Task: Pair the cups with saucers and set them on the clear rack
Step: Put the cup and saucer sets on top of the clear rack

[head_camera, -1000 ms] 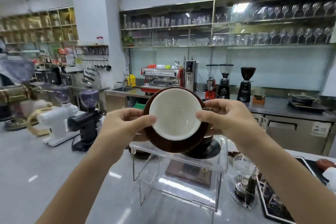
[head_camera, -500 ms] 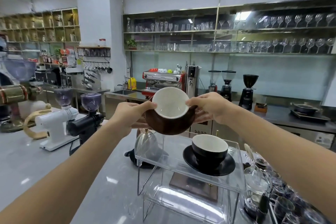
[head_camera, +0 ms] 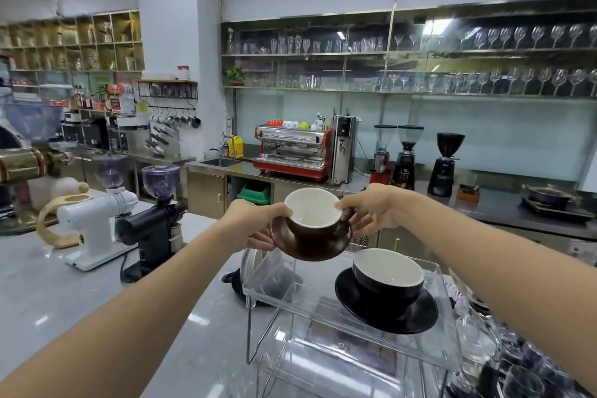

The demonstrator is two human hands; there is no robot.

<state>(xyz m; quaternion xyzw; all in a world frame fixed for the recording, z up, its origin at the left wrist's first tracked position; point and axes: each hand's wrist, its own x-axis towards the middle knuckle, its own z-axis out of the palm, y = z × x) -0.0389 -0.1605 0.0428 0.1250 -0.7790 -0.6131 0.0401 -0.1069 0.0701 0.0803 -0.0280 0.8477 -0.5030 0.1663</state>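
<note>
A brown cup [head_camera: 315,224] with a white inside sits on a brown saucer [head_camera: 310,247], held in the air just above the far left corner of the clear rack [head_camera: 290,294]. My left hand [head_camera: 255,224] grips the saucer's left edge with the thumb on the cup rim. My right hand [head_camera: 371,212] holds the cup's right side at its handle. A black cup [head_camera: 387,283] on a black saucer [head_camera: 384,310] stands on the rack's top shelf to the right.
A metal kettle [head_camera: 258,265] stands behind the rack's left side. A white grinder [head_camera: 97,220] and a black grinder [head_camera: 155,216] stand on the grey counter to the left. Glassware [head_camera: 517,371] crowds the counter right of the rack.
Both hands have carried the brown cup and saucer forward and down toward the rack's left side, and the cup has levelled from its tilt toward me.
</note>
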